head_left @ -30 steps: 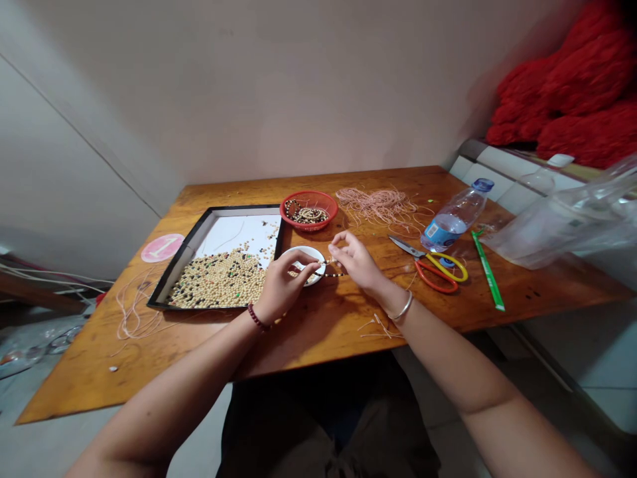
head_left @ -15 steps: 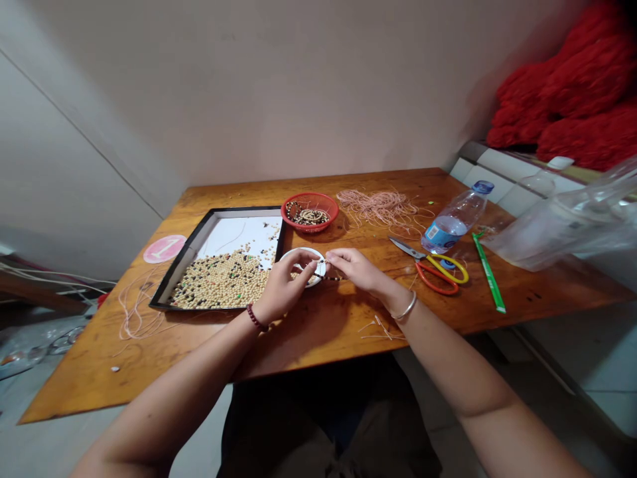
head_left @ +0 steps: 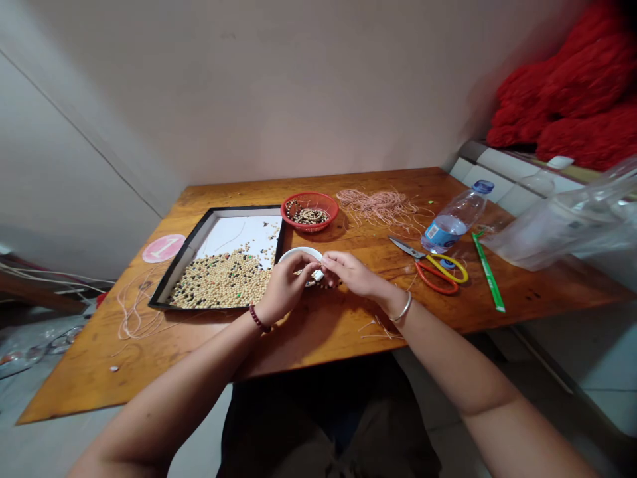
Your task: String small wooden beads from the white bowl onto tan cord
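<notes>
Over the small white bowl (head_left: 302, 252), my left hand (head_left: 286, 282) and my right hand (head_left: 352, 273) meet with fingertips pinched together. Between them is a thin beaded string (head_left: 332, 285), its dark and light beads showing partly below the right fingers. The exact spot where the fingertips grip is too small and covered to make out. Some pale beads show inside the bowl, which my left hand partly hides. Left of that hand lies a black-rimmed tray (head_left: 154, 292) with many cream, dark and a few green beads (head_left: 223, 279).
Behind the bowl stands a red basket (head_left: 309, 226) of beaded strings. Pink cord (head_left: 378, 204) lies beside it. To the right are scissors (head_left: 438, 271), a water bottle (head_left: 450, 222) and a green packet (head_left: 488, 275). A round pink label (head_left: 163, 248) and loose cord (head_left: 132, 309) lie left.
My hands have drawn closer, fingertips now touching, the right moving slightly left. Less of the beaded string shows beneath the right fingers.
</notes>
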`<state>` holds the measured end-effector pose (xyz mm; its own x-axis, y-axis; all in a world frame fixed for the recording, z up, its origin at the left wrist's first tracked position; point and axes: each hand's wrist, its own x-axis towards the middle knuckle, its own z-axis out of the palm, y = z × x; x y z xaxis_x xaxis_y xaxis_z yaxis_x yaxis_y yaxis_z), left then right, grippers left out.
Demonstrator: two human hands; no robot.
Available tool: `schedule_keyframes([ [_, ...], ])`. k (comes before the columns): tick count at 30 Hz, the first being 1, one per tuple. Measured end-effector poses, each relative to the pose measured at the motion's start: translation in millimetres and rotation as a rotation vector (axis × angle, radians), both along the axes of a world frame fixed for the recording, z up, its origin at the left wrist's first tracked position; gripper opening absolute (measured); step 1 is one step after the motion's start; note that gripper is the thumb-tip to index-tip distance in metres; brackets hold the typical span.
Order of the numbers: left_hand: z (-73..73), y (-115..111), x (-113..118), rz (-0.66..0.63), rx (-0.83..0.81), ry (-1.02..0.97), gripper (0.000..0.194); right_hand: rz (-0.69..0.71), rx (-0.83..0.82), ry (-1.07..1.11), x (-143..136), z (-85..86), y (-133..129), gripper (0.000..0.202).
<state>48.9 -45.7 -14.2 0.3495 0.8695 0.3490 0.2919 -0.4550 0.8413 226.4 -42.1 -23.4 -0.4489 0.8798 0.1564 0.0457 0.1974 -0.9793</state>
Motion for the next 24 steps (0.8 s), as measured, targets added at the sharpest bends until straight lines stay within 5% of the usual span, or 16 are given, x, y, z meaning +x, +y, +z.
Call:
schedule_keyframes([
  [24, -1.2, -0.3, 1.9, -0.089, -0.137, -0.16, 0.027, -0.005, 0.043, 0.116, -1.0, 5.0, -4.4, 0.041],
])
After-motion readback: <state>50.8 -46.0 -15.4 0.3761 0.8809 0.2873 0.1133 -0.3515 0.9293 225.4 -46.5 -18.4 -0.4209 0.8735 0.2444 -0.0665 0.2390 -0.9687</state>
